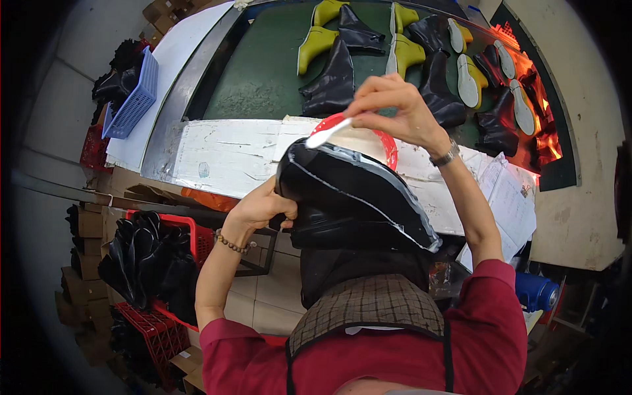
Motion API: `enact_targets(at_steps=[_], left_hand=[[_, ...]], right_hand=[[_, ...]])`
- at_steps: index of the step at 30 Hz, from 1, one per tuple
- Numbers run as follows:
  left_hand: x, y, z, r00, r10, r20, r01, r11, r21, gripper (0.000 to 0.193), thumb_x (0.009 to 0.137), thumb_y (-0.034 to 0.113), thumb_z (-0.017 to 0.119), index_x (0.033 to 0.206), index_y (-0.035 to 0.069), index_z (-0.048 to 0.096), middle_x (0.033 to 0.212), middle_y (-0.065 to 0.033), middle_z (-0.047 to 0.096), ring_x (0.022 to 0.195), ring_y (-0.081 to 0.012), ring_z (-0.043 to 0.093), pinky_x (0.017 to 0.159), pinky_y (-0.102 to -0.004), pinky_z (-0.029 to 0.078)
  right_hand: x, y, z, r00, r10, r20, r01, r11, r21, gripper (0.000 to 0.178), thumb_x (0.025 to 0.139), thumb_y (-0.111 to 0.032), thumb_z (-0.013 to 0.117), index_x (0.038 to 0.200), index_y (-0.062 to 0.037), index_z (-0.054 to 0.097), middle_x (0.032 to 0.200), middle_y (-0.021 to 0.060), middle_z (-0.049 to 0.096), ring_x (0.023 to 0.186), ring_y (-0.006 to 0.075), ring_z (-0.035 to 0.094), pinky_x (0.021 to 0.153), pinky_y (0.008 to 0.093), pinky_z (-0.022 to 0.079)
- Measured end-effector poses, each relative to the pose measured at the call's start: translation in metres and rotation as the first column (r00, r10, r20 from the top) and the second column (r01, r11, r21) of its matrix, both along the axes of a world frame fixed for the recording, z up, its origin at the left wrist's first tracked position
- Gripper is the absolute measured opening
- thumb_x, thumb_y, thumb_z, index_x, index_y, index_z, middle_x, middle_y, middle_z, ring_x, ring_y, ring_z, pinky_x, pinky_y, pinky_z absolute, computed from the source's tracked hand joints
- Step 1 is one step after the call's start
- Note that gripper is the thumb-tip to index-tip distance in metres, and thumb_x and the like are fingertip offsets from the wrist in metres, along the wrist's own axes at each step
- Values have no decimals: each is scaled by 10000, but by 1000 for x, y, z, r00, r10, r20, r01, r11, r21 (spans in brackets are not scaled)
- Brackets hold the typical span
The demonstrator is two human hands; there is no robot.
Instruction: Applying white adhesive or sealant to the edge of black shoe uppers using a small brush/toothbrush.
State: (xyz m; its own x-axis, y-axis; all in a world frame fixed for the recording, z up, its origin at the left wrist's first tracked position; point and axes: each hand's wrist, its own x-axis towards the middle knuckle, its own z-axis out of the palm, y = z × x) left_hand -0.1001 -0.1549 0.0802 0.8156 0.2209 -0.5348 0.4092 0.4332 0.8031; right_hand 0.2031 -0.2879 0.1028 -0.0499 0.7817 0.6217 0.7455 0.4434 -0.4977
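My left hand (259,208) grips a black boot upper (355,191) at its left end, the thumb folded over the black material. The boot lies on its side above my lap, its bottom edge facing away from me. A white band runs along that edge, and a thin white line crosses the side. My right hand (395,110) pinches a slim white brush (327,133) between thumb and fingers. The brush's tip is over the boot's upper left edge; whether it touches cannot be made out. Just behind the boot is a red-rimmed round container (393,153), partly hidden by the boot and hand.
A white-covered ledge (224,155) borders a green conveyor belt (257,66) carrying black boots (332,79) and yellow lasts (319,46). An orange glow lights its right end. Papers (503,197) and a blue flask (536,291) are at right; a red crate (201,240) of black uppers is at left.
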Motion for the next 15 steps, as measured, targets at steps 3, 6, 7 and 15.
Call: enact_targets(at_steps=[3, 6, 7, 15], left_hand=[[-15, 10, 5, 988, 152, -7, -152, 988, -5, 402, 686, -193, 565, 1071, -96, 628, 724, -113, 625, 500, -189, 560, 448, -324, 444], [-25, 24, 8, 953, 284, 103, -281, 959, -38, 405, 645, -183, 561, 1033, -112, 652, 717, -154, 655, 481, -235, 596, 424, -339, 470], [-25, 30, 6, 936, 330, 122, -329, 944, -26, 381, 646, -168, 564, 1009, -109, 660, 720, -157, 660, 482, -242, 599, 424, -344, 482], [76, 188, -39, 740, 638, 213, -598, 769, -226, 73, 767, -43, 602, 831, -50, 636, 885, -202, 687, 709, -329, 692, 622, -398, 618]], right_hand=[[8, -17, -14, 990, -4, -139, 6, 1000, 15, 173, 807, -128, 855, 976, -109, 822, 898, 20, 713, 842, 153, 632, 819, 321, 419], [20, -38, -41, 943, -141, -300, 117, 989, -95, 136, 835, -85, 826, 969, -64, 810, 951, 43, 724, 829, 143, 650, 721, 287, 464], [25, -45, -53, 896, -192, -401, 138, 977, -160, 130, 852, -68, 807, 980, -41, 804, 952, 55, 719, 835, 131, 644, 710, 277, 465], [19, -89, -159, 246, -509, -825, 262, 854, -449, 211, 1107, -189, 496, 1179, -16, 592, 739, -18, 545, 508, 38, 450, 443, 212, 340]])
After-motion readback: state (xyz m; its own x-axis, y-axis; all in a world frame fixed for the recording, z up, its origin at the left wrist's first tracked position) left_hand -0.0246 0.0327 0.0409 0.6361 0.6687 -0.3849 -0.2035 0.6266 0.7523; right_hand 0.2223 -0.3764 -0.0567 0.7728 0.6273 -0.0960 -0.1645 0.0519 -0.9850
